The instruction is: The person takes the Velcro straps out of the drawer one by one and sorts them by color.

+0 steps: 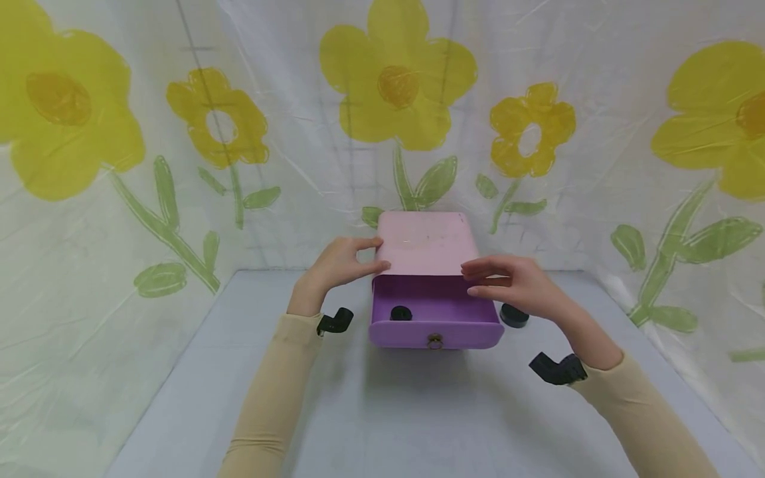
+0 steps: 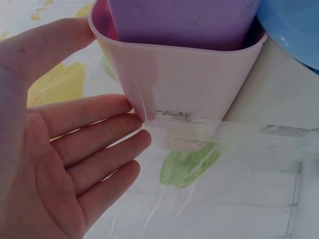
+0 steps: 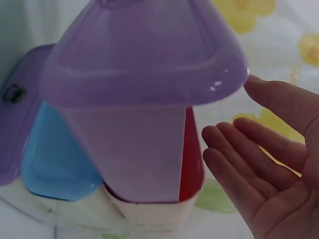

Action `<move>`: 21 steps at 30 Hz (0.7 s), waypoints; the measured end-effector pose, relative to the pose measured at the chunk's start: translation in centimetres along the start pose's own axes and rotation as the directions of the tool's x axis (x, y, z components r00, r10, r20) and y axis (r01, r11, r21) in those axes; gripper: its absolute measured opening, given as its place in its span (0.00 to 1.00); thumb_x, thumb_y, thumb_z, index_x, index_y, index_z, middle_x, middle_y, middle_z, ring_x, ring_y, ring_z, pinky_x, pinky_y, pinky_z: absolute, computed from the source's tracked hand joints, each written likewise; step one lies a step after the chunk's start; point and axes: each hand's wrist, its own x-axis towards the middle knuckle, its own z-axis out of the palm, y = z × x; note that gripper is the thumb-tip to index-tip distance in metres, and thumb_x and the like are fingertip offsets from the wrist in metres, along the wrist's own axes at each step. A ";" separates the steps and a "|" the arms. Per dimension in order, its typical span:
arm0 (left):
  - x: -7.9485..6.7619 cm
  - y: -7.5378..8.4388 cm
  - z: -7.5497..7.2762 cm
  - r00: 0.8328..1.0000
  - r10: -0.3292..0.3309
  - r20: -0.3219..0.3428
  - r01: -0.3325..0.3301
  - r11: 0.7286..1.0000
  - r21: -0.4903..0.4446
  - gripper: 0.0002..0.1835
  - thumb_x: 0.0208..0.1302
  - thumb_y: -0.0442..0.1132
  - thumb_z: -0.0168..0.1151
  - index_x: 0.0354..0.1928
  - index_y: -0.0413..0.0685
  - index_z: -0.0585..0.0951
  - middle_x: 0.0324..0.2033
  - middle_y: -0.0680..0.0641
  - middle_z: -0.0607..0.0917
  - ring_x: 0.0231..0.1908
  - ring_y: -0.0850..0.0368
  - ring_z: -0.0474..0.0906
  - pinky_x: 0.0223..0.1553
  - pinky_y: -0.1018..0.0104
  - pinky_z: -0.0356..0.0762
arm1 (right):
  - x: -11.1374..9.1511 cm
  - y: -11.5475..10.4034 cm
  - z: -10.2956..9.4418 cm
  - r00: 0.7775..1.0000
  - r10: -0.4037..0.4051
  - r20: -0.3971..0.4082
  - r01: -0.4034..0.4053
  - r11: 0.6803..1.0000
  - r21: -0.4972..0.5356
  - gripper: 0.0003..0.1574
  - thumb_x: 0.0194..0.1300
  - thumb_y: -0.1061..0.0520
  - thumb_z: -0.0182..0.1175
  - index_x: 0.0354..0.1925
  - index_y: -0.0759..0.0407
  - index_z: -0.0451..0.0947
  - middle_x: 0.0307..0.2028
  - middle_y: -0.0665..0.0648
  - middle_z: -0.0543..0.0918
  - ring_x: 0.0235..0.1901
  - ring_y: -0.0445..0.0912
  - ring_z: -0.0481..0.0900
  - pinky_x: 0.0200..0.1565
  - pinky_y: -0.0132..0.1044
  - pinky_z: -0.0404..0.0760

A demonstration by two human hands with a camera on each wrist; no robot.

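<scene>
A pink drawer casing (image 1: 427,242) stands at the back of the table, its purple drawer (image 1: 436,325) pulled out toward me. A small black round piece (image 1: 401,313) lies inside the drawer. My left hand (image 1: 373,255) touches the casing's front left corner with straight fingers and the thumb on the top edge; in the left wrist view the fingertips of that hand (image 2: 112,74) rest against the pink wall (image 2: 184,84). My right hand (image 1: 478,279) hovers open at the front right corner. In the right wrist view it (image 3: 234,107) sits beside the purple drawer (image 3: 144,59), apparently without touching.
A second black round piece (image 1: 514,316) lies on the grey table (image 1: 382,411) right of the drawer. The drawer front carries a brass ring pull (image 1: 434,341). A blue part (image 3: 55,159) and a red part (image 3: 192,159) show by the casing. Flower-print sheeting (image 1: 119,199) walls in three sides.
</scene>
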 end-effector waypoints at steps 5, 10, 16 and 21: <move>-0.1 0.0 0.0 1.000 -0.003 0.002 0.003 1.000 0.000 0.36 0.57 0.63 0.62 0.64 0.52 0.74 0.60 0.49 0.77 0.61 0.52 0.72 0.56 0.55 0.72 | 0.6 -0.6 0.7 0.999 -0.032 0.027 0.032 0.999 0.003 0.26 0.57 0.55 0.68 0.54 0.60 0.78 0.49 0.61 0.83 0.49 0.51 0.81 0.48 0.31 0.79; 0.0 0.0 0.1 1.000 -0.012 0.003 0.012 1.000 -0.003 0.36 0.57 0.63 0.62 0.64 0.53 0.74 0.61 0.50 0.76 0.61 0.52 0.71 0.57 0.55 0.72 | 1.2 -1.0 1.6 0.998 -0.037 0.051 0.037 0.999 0.002 0.27 0.57 0.54 0.68 0.54 0.61 0.78 0.50 0.61 0.83 0.49 0.50 0.82 0.47 0.31 0.80; 0.0 -0.1 0.1 1.000 -0.010 0.003 0.010 1.000 -0.008 0.36 0.57 0.63 0.62 0.64 0.53 0.73 0.61 0.49 0.76 0.61 0.52 0.72 0.56 0.55 0.72 | 1.8 -1.3 2.7 0.995 -0.038 0.089 0.035 0.999 0.031 0.27 0.57 0.53 0.68 0.54 0.60 0.78 0.50 0.59 0.83 0.50 0.50 0.82 0.48 0.32 0.80; 0.0 -0.1 0.1 1.000 -0.011 -0.005 0.011 1.000 -0.009 0.36 0.56 0.63 0.62 0.64 0.53 0.74 0.61 0.49 0.76 0.61 0.52 0.72 0.57 0.55 0.72 | 2.4 -1.3 3.7 0.992 -0.042 0.120 0.038 0.999 0.038 0.26 0.57 0.53 0.68 0.53 0.59 0.78 0.50 0.57 0.83 0.49 0.48 0.82 0.49 0.34 0.80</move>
